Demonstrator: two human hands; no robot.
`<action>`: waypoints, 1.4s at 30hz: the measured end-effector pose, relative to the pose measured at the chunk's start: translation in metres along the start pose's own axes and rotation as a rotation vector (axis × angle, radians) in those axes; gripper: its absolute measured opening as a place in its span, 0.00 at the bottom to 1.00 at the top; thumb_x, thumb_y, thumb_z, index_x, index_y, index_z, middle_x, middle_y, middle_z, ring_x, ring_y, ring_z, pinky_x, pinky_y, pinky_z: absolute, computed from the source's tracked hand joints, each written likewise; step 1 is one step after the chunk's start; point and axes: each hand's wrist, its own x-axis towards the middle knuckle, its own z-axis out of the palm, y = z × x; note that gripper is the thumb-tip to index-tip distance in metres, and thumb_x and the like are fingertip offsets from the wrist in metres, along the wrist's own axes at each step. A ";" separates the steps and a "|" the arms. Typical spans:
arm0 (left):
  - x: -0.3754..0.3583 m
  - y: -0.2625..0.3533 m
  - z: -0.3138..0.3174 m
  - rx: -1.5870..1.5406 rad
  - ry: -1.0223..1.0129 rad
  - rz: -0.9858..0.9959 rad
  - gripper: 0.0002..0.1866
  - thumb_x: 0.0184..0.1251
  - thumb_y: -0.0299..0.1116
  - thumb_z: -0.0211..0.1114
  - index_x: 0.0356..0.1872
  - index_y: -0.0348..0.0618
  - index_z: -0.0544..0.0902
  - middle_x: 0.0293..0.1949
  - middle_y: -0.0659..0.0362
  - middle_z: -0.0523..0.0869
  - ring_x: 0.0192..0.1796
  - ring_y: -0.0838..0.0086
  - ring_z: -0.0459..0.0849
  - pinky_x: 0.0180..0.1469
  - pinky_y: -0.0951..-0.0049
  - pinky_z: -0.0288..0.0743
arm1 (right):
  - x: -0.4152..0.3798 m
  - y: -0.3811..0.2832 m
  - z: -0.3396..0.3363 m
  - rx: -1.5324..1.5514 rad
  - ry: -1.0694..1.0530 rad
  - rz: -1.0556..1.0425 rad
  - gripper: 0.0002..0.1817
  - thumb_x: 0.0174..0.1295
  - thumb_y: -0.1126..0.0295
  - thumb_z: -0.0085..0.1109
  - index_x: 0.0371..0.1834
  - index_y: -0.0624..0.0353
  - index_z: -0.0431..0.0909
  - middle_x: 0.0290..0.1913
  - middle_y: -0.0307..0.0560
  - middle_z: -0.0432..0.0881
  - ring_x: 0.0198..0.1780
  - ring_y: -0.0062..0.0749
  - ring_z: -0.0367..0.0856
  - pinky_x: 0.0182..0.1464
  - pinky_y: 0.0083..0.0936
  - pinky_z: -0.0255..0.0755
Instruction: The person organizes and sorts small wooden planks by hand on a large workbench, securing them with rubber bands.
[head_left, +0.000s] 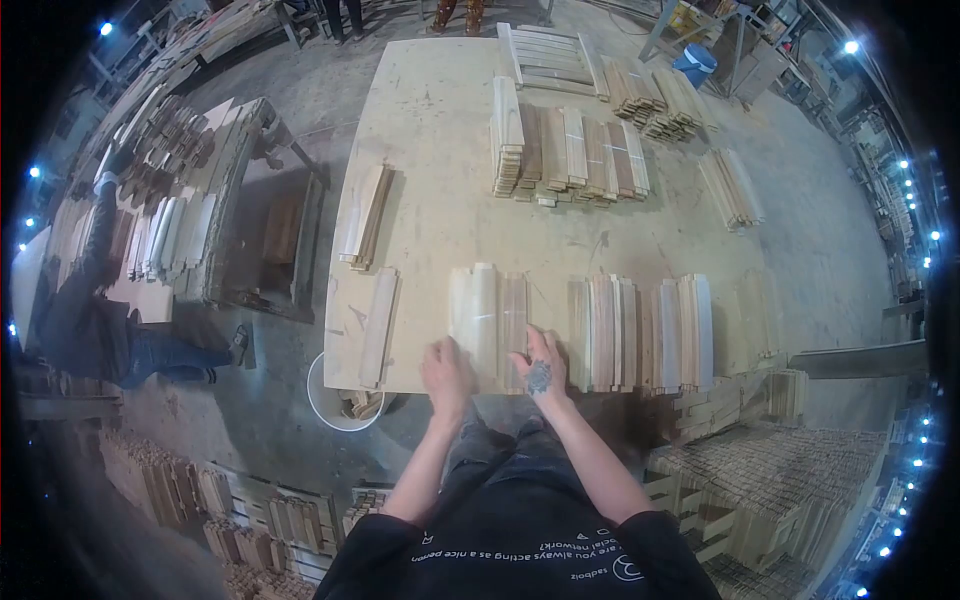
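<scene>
Pale and brown wooden slats [484,320] lie side by side near the front edge of the wooden table [430,130]. At their left side is my left hand [443,372], its fingers slightly blurred, so whether it grips a slat does not show clearly. My right hand [541,368], tattooed on the back, rests at the right side of the same slats, thumb and fingers apart. Further right stands a row of slats [640,333] in several tones. A separate narrow slat stack [378,328] lies to the left of my hands.
Bundled slats [570,155] are piled at the table's back, with another stack [366,217] at the left. A white bucket [343,405] stands below the table's front left corner. At far left, a person [90,310] is beside another table. A blue bucket [694,63] stands behind.
</scene>
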 end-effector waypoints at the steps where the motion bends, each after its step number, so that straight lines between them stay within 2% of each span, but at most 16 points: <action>1: -0.004 0.004 0.002 0.000 0.007 -0.005 0.17 0.63 0.29 0.72 0.52 0.39 0.81 0.45 0.45 0.81 0.48 0.48 0.81 0.50 0.49 0.73 | -0.001 -0.002 0.003 0.013 -0.003 -0.005 0.34 0.62 0.63 0.71 0.72 0.55 0.70 0.55 0.56 0.76 0.55 0.56 0.81 0.55 0.48 0.77; 9: -0.012 0.017 -0.012 0.003 -0.090 -0.069 0.25 0.64 0.28 0.72 0.62 0.38 0.78 0.48 0.45 0.81 0.50 0.47 0.82 0.53 0.49 0.75 | -0.001 0.008 0.001 0.107 -0.005 -0.009 0.34 0.61 0.67 0.71 0.72 0.56 0.73 0.50 0.54 0.78 0.50 0.50 0.82 0.53 0.43 0.78; 12: -0.014 0.034 -0.012 -0.110 0.013 -0.135 0.22 0.65 0.31 0.69 0.60 0.37 0.79 0.51 0.43 0.82 0.54 0.46 0.81 0.56 0.48 0.74 | 0.000 0.011 0.002 0.126 -0.030 0.009 0.34 0.61 0.67 0.71 0.72 0.56 0.73 0.49 0.53 0.78 0.49 0.48 0.83 0.53 0.42 0.78; 15: -0.012 0.029 0.004 -0.287 -0.079 -0.292 0.24 0.65 0.31 0.69 0.61 0.37 0.78 0.54 0.41 0.82 0.58 0.44 0.80 0.58 0.48 0.74 | 0.000 0.012 0.000 0.134 -0.003 -0.042 0.33 0.60 0.67 0.73 0.71 0.57 0.75 0.48 0.53 0.80 0.44 0.45 0.84 0.50 0.39 0.79; 16: -0.008 0.026 0.004 -0.218 -0.053 -0.230 0.23 0.66 0.31 0.69 0.61 0.37 0.78 0.56 0.41 0.81 0.59 0.44 0.80 0.58 0.49 0.74 | 0.000 0.014 -0.002 0.136 0.015 -0.073 0.33 0.60 0.68 0.73 0.70 0.58 0.75 0.47 0.53 0.80 0.42 0.43 0.85 0.49 0.37 0.80; 19: 0.007 0.023 -0.005 0.029 0.018 0.004 0.23 0.66 0.31 0.68 0.62 0.39 0.78 0.60 0.42 0.80 0.61 0.45 0.79 0.58 0.51 0.73 | -0.012 0.015 -0.029 0.144 0.042 0.031 0.32 0.59 0.69 0.73 0.68 0.58 0.77 0.51 0.53 0.80 0.49 0.46 0.84 0.54 0.39 0.79; 21: 0.012 0.034 -0.017 0.257 0.069 0.212 0.23 0.67 0.29 0.67 0.62 0.40 0.78 0.61 0.43 0.80 0.61 0.47 0.79 0.58 0.51 0.73 | -0.019 0.032 -0.046 -0.058 0.230 -0.061 0.32 0.58 0.70 0.72 0.69 0.57 0.76 0.55 0.53 0.78 0.57 0.48 0.81 0.59 0.40 0.76; 22: 0.014 0.031 -0.014 0.241 0.077 0.190 0.23 0.66 0.29 0.67 0.63 0.41 0.78 0.61 0.43 0.80 0.61 0.47 0.79 0.58 0.50 0.72 | -0.022 0.041 -0.053 -0.158 0.320 -0.109 0.32 0.58 0.71 0.72 0.69 0.57 0.76 0.57 0.53 0.77 0.60 0.49 0.79 0.62 0.41 0.75; 25: 0.014 0.017 0.006 0.161 0.059 0.138 0.25 0.66 0.29 0.68 0.64 0.41 0.77 0.61 0.42 0.79 0.60 0.47 0.79 0.59 0.49 0.71 | -0.025 0.056 -0.060 -0.222 0.328 -0.062 0.35 0.56 0.72 0.71 0.71 0.56 0.73 0.62 0.54 0.74 0.67 0.53 0.72 0.67 0.44 0.70; 27: 0.009 0.010 0.015 0.062 0.002 0.105 0.25 0.65 0.30 0.68 0.64 0.42 0.77 0.61 0.41 0.79 0.60 0.47 0.79 0.59 0.48 0.70 | -0.024 0.056 -0.056 -0.231 0.292 -0.034 0.37 0.56 0.72 0.72 0.72 0.55 0.71 0.63 0.55 0.72 0.68 0.54 0.72 0.68 0.44 0.70; 31: -0.017 0.006 0.017 0.122 0.016 0.232 0.25 0.67 0.29 0.67 0.65 0.41 0.77 0.60 0.41 0.80 0.60 0.48 0.79 0.60 0.48 0.70 | -0.020 0.049 -0.049 -0.184 0.237 0.020 0.39 0.55 0.73 0.73 0.73 0.56 0.69 0.64 0.58 0.70 0.68 0.56 0.71 0.69 0.45 0.69; 33: -0.019 -0.010 0.009 0.117 0.048 0.267 0.24 0.68 0.28 0.66 0.65 0.41 0.77 0.60 0.41 0.80 0.60 0.48 0.79 0.60 0.47 0.69 | -0.019 0.047 -0.044 -0.108 0.207 -0.031 0.40 0.55 0.74 0.73 0.74 0.56 0.68 0.64 0.58 0.70 0.68 0.56 0.70 0.69 0.45 0.69; 36: 0.011 -0.046 -0.031 0.247 0.112 0.044 0.26 0.67 0.31 0.69 0.66 0.40 0.77 0.59 0.41 0.79 0.61 0.47 0.78 0.61 0.47 0.69 | -0.021 0.043 -0.039 -0.099 0.177 -0.140 0.41 0.56 0.75 0.72 0.76 0.56 0.67 0.63 0.58 0.71 0.66 0.57 0.72 0.68 0.45 0.70; 38: 0.032 -0.057 -0.056 0.420 0.305 -0.061 0.27 0.67 0.32 0.70 0.66 0.38 0.77 0.60 0.42 0.79 0.62 0.44 0.77 0.62 0.47 0.70 | -0.022 0.041 -0.034 -0.075 0.153 -0.196 0.41 0.57 0.75 0.72 0.77 0.56 0.66 0.63 0.58 0.71 0.64 0.55 0.74 0.66 0.44 0.72; 41: 0.045 -0.094 -0.073 0.325 0.090 -0.184 0.29 0.65 0.37 0.75 0.65 0.39 0.77 0.57 0.44 0.78 0.60 0.48 0.77 0.61 0.49 0.69 | -0.019 0.044 -0.032 0.055 0.109 -0.183 0.41 0.59 0.75 0.71 0.78 0.58 0.65 0.62 0.57 0.73 0.60 0.50 0.78 0.62 0.41 0.77; 42: 0.048 -0.095 -0.075 0.311 0.063 -0.162 0.25 0.69 0.37 0.72 0.63 0.37 0.79 0.53 0.45 0.79 0.56 0.49 0.79 0.59 0.51 0.72 | -0.018 0.045 -0.034 0.118 0.089 -0.149 0.41 0.60 0.75 0.71 0.78 0.58 0.65 0.62 0.56 0.74 0.59 0.48 0.79 0.61 0.40 0.78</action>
